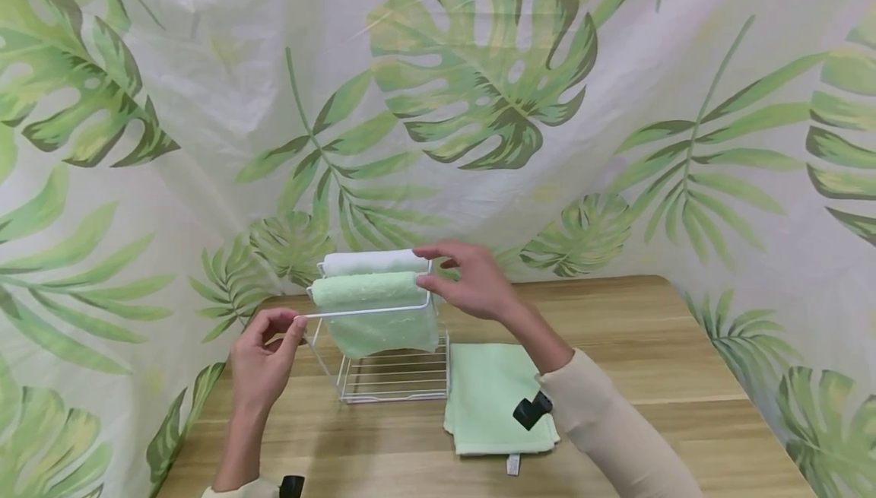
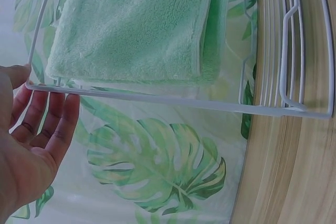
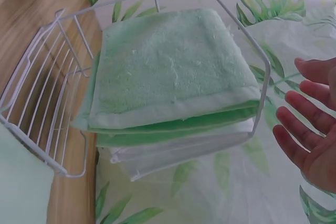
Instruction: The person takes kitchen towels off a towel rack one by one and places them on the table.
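Note:
A white wire rack [image 1: 395,398] stands on the table with towels draped over its upper rails. On the rear rail hangs a white towel [image 1: 372,262]; in front of it a light green towel [image 1: 379,327] is folded over another rail. The front rail is bare. My left hand [image 1: 260,365] pinches the left front corner of the rack, thumb and fingers around the wire. At the rack's right end is my right hand [image 1: 472,281]. In the right wrist view its relaxed fingers [image 3: 299,140] are apart from the wire and hold nothing.
A folded light green towel [image 1: 494,399] with a small white tag [image 1: 513,465] lies on the wooden table [image 1: 636,376], right of the rack. Behind the table hangs a leaf-patterned cloth [image 1: 328,11].

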Tool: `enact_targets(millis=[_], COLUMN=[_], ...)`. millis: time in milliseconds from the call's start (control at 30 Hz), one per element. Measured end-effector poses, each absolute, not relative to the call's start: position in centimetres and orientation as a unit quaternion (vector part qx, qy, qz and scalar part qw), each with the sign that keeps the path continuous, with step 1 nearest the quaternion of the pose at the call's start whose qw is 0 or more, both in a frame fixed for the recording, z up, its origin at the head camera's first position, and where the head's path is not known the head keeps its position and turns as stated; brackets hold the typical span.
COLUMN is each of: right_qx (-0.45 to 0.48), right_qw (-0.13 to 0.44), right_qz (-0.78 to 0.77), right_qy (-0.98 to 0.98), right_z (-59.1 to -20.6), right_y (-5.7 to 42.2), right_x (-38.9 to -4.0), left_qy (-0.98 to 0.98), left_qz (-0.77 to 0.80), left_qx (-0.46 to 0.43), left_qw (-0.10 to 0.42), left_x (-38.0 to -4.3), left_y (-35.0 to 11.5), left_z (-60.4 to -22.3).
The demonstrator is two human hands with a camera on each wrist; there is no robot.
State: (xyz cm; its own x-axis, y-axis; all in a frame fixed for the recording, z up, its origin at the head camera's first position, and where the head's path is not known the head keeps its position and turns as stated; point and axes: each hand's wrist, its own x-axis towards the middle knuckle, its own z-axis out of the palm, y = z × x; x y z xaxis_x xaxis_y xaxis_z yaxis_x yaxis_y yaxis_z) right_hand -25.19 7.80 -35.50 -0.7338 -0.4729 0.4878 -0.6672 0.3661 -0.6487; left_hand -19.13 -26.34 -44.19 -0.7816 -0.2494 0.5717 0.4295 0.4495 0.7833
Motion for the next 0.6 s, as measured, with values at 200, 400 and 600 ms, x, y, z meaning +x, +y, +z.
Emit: enact_targets(millis=[200,400,600], right_qx=[0.387,0.403,0.406], right_qw=[0.092,0.064,0.050], right_qz=[0.409,0.391,0.365], right_qy=[-0.821,-0.825,-0.836], right_z=[-35.2,-35.2,-35.5], right_y=[6.0,4.0,2.6], right_x=[-26.3,-27.0,-27.7], left_qy=[-0.796,-0.802,-0.801], left_qz=[-0.506,-0.490,-0.489], left_qx=[-0.043,-0.034,-0.029], left_qw=[0.330,0.340,0.344], left_x=[-19.2,-19.3,-19.4], left_y=[-26.4,-26.3,-26.1], left_z=[-44.4,-44.4,-44.3])
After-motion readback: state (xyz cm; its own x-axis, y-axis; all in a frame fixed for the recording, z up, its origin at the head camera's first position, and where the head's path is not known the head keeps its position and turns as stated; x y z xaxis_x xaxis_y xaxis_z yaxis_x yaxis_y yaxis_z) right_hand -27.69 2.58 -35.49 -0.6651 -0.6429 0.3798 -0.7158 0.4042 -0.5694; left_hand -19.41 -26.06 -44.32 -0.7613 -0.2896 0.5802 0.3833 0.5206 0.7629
